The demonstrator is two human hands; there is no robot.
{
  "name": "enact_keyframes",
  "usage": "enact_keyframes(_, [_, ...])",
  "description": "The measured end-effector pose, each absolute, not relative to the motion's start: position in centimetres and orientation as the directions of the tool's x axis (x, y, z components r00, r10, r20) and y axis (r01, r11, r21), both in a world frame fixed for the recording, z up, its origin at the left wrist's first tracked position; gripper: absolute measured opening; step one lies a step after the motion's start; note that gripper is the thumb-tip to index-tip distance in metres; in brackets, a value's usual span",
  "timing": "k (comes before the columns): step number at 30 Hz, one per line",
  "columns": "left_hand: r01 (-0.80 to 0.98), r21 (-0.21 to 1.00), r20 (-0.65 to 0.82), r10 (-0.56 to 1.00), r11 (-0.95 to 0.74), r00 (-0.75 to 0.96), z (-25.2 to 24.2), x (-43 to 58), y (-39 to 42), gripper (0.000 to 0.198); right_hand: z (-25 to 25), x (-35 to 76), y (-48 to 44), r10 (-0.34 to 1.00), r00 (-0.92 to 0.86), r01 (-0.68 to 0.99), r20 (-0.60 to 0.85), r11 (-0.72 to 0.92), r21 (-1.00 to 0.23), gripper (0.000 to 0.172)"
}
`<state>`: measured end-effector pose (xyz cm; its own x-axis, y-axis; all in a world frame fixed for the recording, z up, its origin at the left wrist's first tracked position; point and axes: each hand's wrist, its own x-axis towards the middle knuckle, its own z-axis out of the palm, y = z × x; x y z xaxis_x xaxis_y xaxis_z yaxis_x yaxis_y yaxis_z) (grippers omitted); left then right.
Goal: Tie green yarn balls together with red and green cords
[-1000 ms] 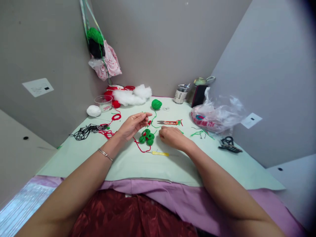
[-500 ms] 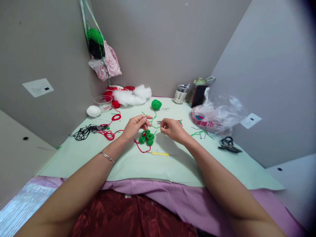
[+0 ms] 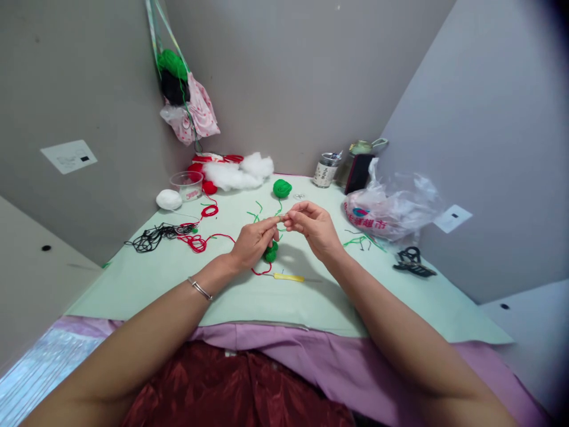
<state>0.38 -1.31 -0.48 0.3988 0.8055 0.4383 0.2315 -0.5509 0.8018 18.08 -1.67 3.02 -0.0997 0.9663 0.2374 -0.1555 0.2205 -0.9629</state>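
Note:
My left hand [image 3: 256,242] has its index finger stretched forward while the other fingers curl in. My right hand [image 3: 313,228] pinches at that fingertip, so the two hands touch. Thin green yarn [image 3: 280,206] runs from a green ball [image 3: 281,188] down to the fingers; the part between them is too small to make out. Beneath my left hand lies a green crocheted piece [image 3: 271,252], partly covered, with a red yarn tail [image 3: 260,272]. Close to it on the table is a yellow-handled crochet hook [image 3: 288,277].
To the left lie tangled black yarn [image 3: 153,238], red yarn [image 3: 193,242], a white ball [image 3: 169,200] and a clear tub [image 3: 189,190]. White stuffing [image 3: 235,173] sits at the back. At right are a pen cup [image 3: 326,172], a plastic bag [image 3: 382,207] and a black hair claw [image 3: 413,262].
My hands have come together from apart. The grey pointed tool that showed at my right fingers is out of sight, and my left hand now covers most of the green piece.

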Motion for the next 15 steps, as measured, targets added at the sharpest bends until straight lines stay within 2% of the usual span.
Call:
enact_keyframes(5, [0.344,0.714,0.509,0.79,-0.609,0.341,-0.7,0.5,-1.4,0.04,2.9,17.5,-2.1,0.944,-0.063,0.011,0.325,0.326,-0.945,0.023])
enact_keyframes(9, [0.396,0.652,0.557,0.763,-0.646,0.328,-0.6,0.4,-1.3,0.038,2.6,17.1,-2.3,0.917,-0.129,0.143,0.377,0.393,-0.908,0.013])
enact_keyframes(15, [0.437,0.617,0.57,0.755,-0.654,0.325,-0.5,0.1,-1.2,0.04,2.8,17.0,-2.8,0.917,-0.163,0.284,0.363,0.396,-0.873,0.019])
